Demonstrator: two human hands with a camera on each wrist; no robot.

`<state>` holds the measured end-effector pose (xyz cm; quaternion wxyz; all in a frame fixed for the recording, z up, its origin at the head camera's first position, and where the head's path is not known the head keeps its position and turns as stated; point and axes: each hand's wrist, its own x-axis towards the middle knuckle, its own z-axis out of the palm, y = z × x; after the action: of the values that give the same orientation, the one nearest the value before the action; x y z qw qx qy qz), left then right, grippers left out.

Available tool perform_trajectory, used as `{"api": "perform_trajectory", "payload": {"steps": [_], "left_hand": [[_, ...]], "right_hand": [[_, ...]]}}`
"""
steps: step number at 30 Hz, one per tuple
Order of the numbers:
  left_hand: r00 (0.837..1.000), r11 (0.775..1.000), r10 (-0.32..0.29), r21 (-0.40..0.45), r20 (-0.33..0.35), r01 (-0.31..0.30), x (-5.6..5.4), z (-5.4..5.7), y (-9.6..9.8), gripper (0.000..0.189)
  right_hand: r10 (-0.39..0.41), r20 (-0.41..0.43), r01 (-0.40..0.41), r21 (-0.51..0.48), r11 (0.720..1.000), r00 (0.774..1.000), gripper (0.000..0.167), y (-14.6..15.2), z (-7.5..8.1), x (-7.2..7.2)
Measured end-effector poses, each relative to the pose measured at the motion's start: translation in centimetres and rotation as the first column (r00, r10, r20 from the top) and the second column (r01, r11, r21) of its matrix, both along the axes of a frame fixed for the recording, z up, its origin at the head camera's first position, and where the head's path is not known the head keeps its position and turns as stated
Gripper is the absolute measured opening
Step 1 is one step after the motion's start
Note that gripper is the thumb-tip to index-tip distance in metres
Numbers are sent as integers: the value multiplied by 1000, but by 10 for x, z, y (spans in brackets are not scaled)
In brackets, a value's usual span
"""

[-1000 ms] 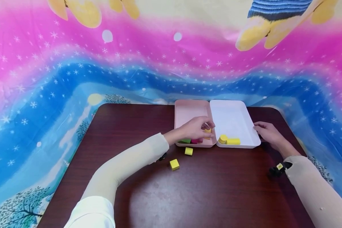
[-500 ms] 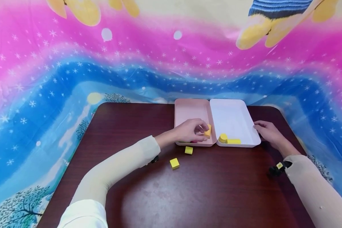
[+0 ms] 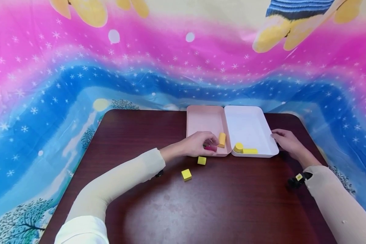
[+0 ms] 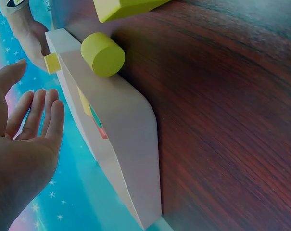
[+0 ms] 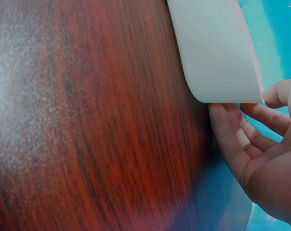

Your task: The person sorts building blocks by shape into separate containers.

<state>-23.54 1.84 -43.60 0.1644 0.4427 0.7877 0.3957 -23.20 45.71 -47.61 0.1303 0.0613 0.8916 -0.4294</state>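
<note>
My left hand (image 3: 198,143) hovers over the near part of the pink tray (image 3: 204,117), fingers loosely bent, with nothing between them in the left wrist view. Beside its fingertips, apart from them, an orange cylinder (image 3: 221,140) lies in that tray. A dark pink block (image 3: 211,148) shows just under the fingers; in the left wrist view a bit of green block (image 4: 95,116) is visible inside. At the far side, my right hand (image 3: 288,141) touches the right wall of the white tray (image 3: 247,123) with its fingertips, thumb near the rim (image 5: 260,100).
Inside the white tray are a short yellow cylinder (image 3: 238,147) and a longer yellow block (image 3: 250,151). On the dark wooden table (image 3: 219,203), a yellow cylinder (image 3: 202,160) and a yellow cube (image 3: 186,175) lie before the pink tray. A patterned cloth (image 3: 170,78) hangs behind.
My left hand has drawn back leftward from the orange cylinder, leaving it in the pink tray in plain sight. The right hand stays at the white tray.
</note>
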Motion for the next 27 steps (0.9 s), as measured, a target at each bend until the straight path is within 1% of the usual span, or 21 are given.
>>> {"api": "perform_trajectory", "payload": {"steps": [4, 7, 14, 18, 22, 27], "left_hand": [[1000, 999, 7, -33, -21, -8, 2, 1, -5, 40], [1000, 999, 9, -46, -20, -10, 3, 0, -9, 39], [1000, 1000, -8, -2, 28, 8, 7, -3, -17, 40], [1000, 1000, -15, -13, 10, 15, 8, -4, -23, 40], [1000, 999, -2, -41, -10, 2, 8, -6, -27, 41], [1000, 998, 12, -67, -9, -12, 9, -8, -32, 39]], "right_hand": [[1, -2, -1, 5, 1000, 1000, 65, -1, 0, 0], [1, -4, -1, 4, 1000, 1000, 65, -1, 1, -1], [1, 0, -1, 13, 1000, 1000, 66, -1, 1, 0], [2, -2, -2, 14, 1000, 1000, 65, -2, 1, 0], [1, -3, -1, 11, 1000, 1000, 65, -2, 1, -1], [1, 3, -1, 19, 1000, 1000, 66, -1, 0, -1]]}}
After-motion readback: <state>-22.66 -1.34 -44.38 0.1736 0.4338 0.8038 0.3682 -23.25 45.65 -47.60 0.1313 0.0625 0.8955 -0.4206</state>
